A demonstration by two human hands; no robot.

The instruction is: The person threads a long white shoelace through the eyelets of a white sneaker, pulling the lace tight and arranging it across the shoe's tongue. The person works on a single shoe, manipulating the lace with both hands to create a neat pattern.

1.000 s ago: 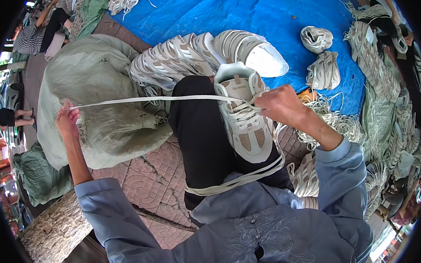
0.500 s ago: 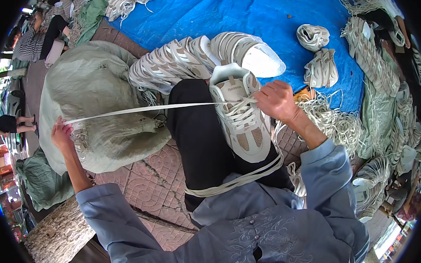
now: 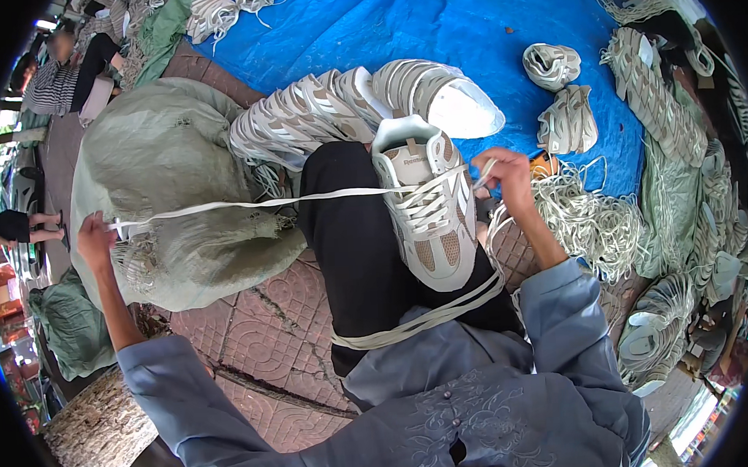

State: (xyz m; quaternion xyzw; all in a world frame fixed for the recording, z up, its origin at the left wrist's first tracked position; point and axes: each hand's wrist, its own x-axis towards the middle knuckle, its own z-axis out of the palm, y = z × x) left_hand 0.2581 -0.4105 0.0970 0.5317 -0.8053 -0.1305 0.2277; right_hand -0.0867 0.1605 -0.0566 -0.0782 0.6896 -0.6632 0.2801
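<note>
A white and beige sneaker point(image 3: 444, 274) rests toe toward me on my right thigh, with its lower eyelets laced. From its upper eyelets a long white shoelace point(image 3: 254, 204) runs left across my knee, slightly slack. My left hand point(image 3: 96, 240), raised over the left side of a big sack, is closed on that lace near its end. Just right of the sneaker's collar, my right hand point(image 3: 505, 178) pinches the other, shorter end. A loop of spare laces point(image 3: 421, 320) lies around both thighs.
Rows of nested shoe uppers point(image 3: 300, 119) lie beyond my knees, beside a blue tarp point(image 3: 346, 32). A bulging grey-green sack point(image 3: 164, 177) stands at left. Tangled laces point(image 3: 593, 222) heap at right. A log point(image 3: 101, 434) lies lower left; other people sit near the edges.
The lace has gone from taut to slightly sagging. My left hand has shifted a little left and down; my right hand has moved right, off the sneaker, drawing its lace end out.
</note>
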